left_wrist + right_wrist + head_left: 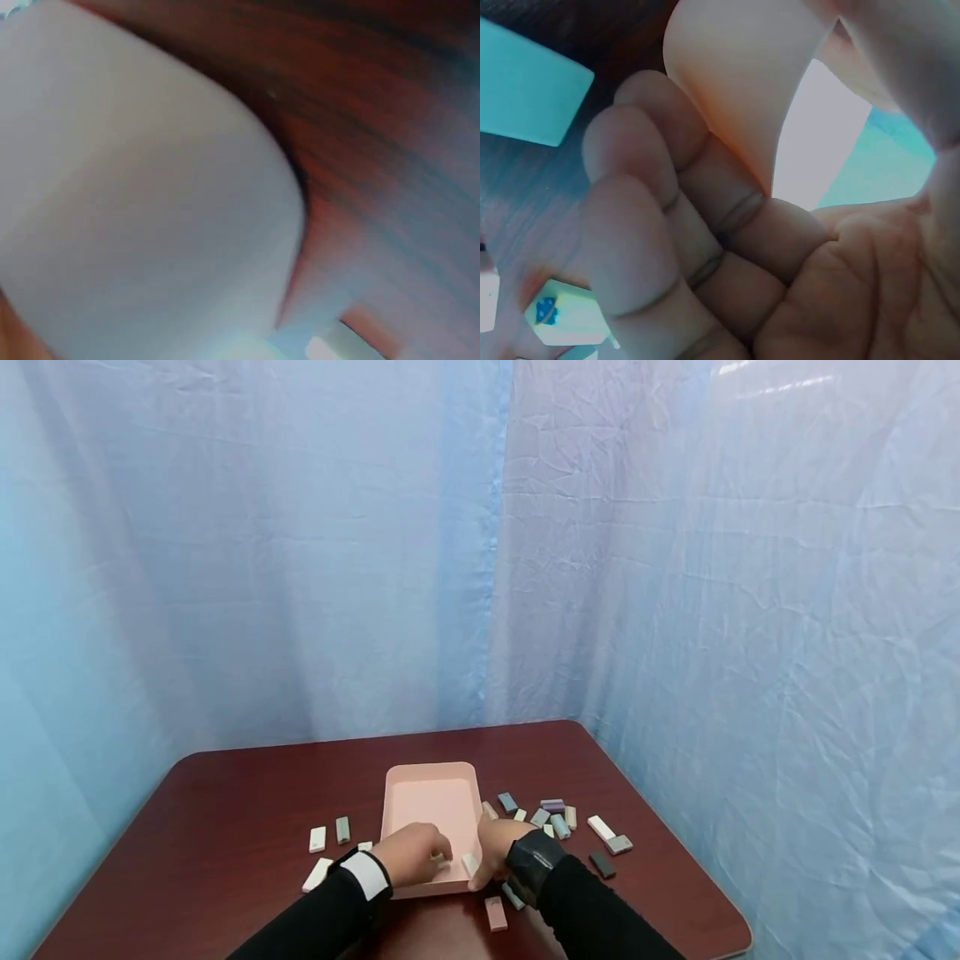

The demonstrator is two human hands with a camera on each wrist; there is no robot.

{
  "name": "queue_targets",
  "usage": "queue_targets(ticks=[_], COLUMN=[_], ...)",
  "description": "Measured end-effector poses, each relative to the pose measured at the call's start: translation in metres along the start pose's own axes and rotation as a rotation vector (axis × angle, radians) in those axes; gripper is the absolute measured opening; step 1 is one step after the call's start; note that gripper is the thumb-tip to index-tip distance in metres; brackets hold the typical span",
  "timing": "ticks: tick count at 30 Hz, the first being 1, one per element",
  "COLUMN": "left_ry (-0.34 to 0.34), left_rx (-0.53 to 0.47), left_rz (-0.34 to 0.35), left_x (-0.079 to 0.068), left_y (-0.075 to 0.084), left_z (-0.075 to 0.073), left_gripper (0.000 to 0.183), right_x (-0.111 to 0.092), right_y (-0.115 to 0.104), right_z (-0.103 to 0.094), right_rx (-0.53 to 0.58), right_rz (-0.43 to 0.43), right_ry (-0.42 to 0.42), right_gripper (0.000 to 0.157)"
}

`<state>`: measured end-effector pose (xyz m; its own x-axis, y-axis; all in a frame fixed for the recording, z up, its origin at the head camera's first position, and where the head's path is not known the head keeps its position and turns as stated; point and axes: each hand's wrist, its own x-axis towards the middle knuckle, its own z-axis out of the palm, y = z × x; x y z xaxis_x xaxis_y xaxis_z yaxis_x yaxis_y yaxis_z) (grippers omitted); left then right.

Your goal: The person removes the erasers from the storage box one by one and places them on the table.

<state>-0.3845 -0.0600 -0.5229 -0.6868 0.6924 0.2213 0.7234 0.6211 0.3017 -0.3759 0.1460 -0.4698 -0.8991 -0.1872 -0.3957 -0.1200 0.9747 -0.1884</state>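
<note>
A shallow pink tray (431,787) lies mid-table. My left hand (411,853) reaches over its near left part, with a small pale greenish block (439,858) pinched at the fingertips. My right hand (497,845) bends over the tray's right side, and a white block (470,864) sits between its thumb and index finger. In the right wrist view the other fingers (630,232) are half curled beside the pale tray wall (735,60). The left wrist view is mostly filled by the blurred tray side (150,195).
Several small blocks lie right of the tray, among them a dark grey block (602,865) and a white one (601,827). A pink block (496,913) is near the front. Left of the tray are more blocks, including a white block (317,839). Blue curtains (360,568) hang behind the table (247,793).
</note>
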Motion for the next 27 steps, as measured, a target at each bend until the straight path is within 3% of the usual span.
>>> queue_targets(ticks=[3,6,8,11,15,21,27], left_ry=[0.137,0.277,0.329,0.312,0.205,0.147,0.132], left_rx=[-0.055,-0.045,-0.026,0.003,-0.021,0.029,0.034], left_rz=[-0.105,-0.271,-0.372,-0.476,-0.543,-0.555,-0.558], left_x=[-0.007,-0.016,-0.022,-0.029,-0.033,-0.032,-0.030], left_y=[-0.014,-0.033,-0.047,-0.065,-0.077,-0.084,-0.087], left_z=[-0.015,-0.035,-0.046,-0.050,-0.036,-0.012,-0.007], left_gripper=[0.020,0.020,0.017,0.015,0.009,0.032,0.032], right_x=[0.001,0.002,0.002,-0.002,-0.009,-0.012,-0.008], right_y=[-0.001,-0.001,0.000,-0.001,-0.002,-0.008,-0.009], right_z=[0.000,0.001,0.002,0.000,-0.001,0.003,0.004], right_rx=[-0.034,-0.027,-0.022,-0.038,-0.094,-0.151,-0.161], right_rz=[0.015,0.012,0.006,0.005,0.000,-0.003,0.035], right_ry=[-0.002,0.000,0.004,0.001,-0.010,-0.008,-0.001], right_gripper=[0.121,0.118,0.118,0.117,0.115,0.114,0.117])
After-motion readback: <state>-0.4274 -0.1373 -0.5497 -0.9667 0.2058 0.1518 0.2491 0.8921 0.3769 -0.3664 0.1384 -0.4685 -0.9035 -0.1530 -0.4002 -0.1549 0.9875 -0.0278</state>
